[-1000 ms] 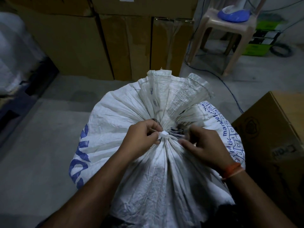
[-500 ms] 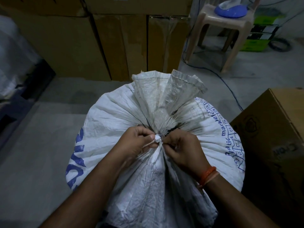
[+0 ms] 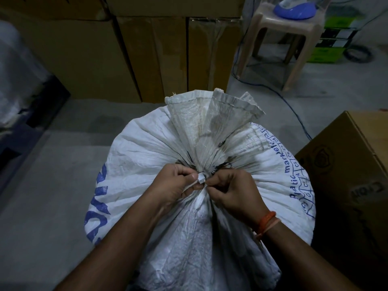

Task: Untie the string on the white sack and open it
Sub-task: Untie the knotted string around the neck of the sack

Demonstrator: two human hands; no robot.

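- White string knot [image 3: 201, 179] sits between both hands, pinched for loosening.
- Left hand [image 3: 174, 184] and right hand [image 3: 233, 189] close fingertips on it; woven sack [image 3: 147, 152] neck stays cinched.

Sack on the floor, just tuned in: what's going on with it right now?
A person is working on the knot that ties the neck of the white sack. The left hand and the right hand meet at the knot, fingers pinching the string on either side of it. The neck is gathered tight, with the sack's mouth bunched up above the tie, so the sack is not open yet. A cardboard box stands to the right.
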